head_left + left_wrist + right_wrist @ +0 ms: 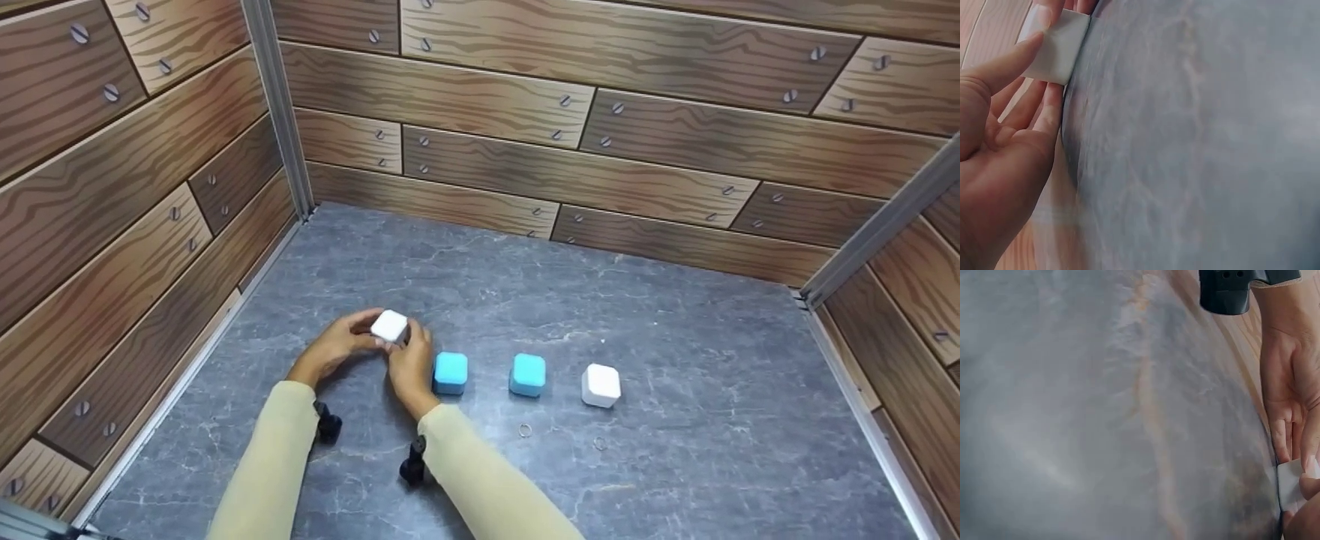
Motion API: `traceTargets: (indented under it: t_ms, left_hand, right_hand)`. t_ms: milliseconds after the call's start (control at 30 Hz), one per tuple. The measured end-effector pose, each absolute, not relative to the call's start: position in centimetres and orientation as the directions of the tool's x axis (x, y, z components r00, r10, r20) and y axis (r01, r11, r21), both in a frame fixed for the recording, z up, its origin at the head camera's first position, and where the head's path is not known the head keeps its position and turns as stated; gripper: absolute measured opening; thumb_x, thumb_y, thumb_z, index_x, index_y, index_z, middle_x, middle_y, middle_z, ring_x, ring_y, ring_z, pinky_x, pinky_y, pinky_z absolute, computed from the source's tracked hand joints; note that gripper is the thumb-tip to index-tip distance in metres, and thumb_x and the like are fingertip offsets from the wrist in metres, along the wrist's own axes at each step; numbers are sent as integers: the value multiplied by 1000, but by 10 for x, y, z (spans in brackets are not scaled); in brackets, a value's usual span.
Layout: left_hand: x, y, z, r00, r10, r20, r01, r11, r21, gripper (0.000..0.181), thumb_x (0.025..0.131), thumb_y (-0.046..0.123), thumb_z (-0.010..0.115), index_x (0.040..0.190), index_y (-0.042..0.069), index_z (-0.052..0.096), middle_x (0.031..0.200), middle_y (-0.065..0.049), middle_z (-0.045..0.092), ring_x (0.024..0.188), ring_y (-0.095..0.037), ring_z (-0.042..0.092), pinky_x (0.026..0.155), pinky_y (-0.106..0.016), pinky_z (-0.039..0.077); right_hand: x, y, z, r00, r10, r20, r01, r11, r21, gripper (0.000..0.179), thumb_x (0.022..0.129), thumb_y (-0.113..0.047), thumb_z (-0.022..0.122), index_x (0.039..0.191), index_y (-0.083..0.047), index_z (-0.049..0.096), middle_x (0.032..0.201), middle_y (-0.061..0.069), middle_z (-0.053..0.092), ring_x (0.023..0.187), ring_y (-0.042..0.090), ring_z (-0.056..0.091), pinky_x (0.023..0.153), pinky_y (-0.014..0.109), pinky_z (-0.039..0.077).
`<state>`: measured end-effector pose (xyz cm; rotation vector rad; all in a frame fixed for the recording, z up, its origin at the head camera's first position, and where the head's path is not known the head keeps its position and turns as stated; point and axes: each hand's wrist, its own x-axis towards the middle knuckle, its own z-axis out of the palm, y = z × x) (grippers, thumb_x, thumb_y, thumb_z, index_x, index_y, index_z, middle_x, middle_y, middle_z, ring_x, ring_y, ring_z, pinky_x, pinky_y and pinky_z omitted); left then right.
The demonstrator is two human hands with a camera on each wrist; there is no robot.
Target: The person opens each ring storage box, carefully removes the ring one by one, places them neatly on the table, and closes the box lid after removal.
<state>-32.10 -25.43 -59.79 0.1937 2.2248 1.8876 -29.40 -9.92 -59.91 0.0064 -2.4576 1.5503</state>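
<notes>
Both hands hold a small white rounded cube-shaped box (390, 327) between them, left of the middle of the table. My left hand (335, 346) grips its left side, and my right hand (412, 367) grips its right side. In the left wrist view, the left thumb presses the face of the white box (1061, 50), with a thumb of the other hand beside it. The right wrist view shows part of the white box (1291, 486) at the right edge, under the right hand's fingers (1280, 439). The far fingers are partly hidden.
Right of the hands stand a turquoise box (451, 373), another turquoise box (528, 374) and a second white box (601, 385) in a row. One small ring (525, 430) and another ring (600, 444) lie in front. Wood-patterned walls (480, 150) enclose the grey marbled table (675, 480).
</notes>
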Motion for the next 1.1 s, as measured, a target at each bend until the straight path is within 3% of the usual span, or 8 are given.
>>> traceTargets:
  t_ms: [333,800,1100]
  left_hand:
    - [-304,-257,-596,-956,282,-74,-32,150,988,73,90,0,69,154,-3,33,152,-28,43,136,-39,46,93,-22,51]
    - [-270,-261,-593,-955,292,-61,-9,177,984,69,89,-2,70,150,-8,37,146,-33,45,127,-38,52,91,-25,54]
    - [-252,-260,-589,-959,259,-115,-54,233,971,71,87,2,75,149,-4,40,146,-29,47,127,-37,54,92,-29,53]
  right_hand:
    - [-278,-94,-600,-965,55,258,-200,482,-853,51,85,-7,77,132,3,59,112,15,61,107,26,61,93,33,55]
    - [-250,-88,-603,-973,-33,227,-214,487,-847,49,85,-2,77,131,-1,60,114,12,61,107,22,60,94,32,53]
    - [-235,-80,-603,-976,-86,198,-215,479,-851,47,83,-3,78,127,-2,61,118,11,61,111,22,60,97,32,52]
